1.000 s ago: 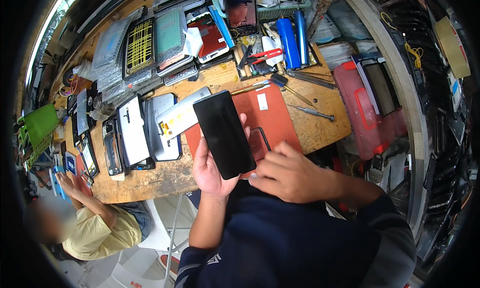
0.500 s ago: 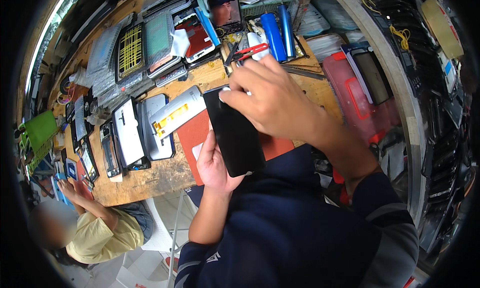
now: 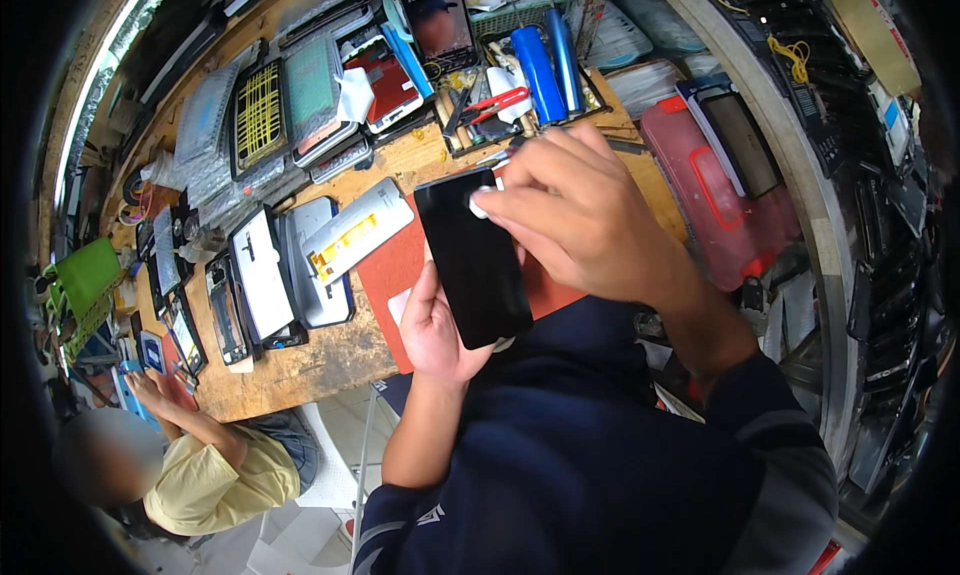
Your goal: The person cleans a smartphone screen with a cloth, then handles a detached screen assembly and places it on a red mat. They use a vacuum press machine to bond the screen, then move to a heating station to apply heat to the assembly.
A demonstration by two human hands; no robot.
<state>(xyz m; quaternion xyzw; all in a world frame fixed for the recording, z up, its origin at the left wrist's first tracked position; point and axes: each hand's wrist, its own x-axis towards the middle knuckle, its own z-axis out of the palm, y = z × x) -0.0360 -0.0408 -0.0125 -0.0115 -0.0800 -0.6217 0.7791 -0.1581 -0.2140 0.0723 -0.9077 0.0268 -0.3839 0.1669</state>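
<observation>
A black-screened smartphone [image 3: 474,270] lies tilted in my left hand [image 3: 436,327], whose fingers wrap round it from below with the thumb along its left edge. Over the phone's upper right part is my right hand [image 3: 590,210], its thumb and fingers pinched on a small white wad [image 3: 480,204] that touches or nearly touches the screen. Whether the wad is cloth or cotton I cannot make out. Beneath the phone spreads a red-brown mat [image 3: 385,260], and a silver screen panel with a yellow flex cable [image 3: 372,225] rests at the mat's left edge.
Wrapped phone screens [image 3: 315,85] are stacked at the back left. Behind my right hand are red-handled pliers [image 3: 497,105] and blue cylinders [image 3: 538,75]. A phone with a lit display [image 3: 440,25] stands at the back. To the left, a person in a yellow shirt [image 3: 230,475] sits at the bench.
My right hand has moved right and slightly down with the white wad, from the phone's upper left corner to its upper right. The phone has turned a little more upright.
</observation>
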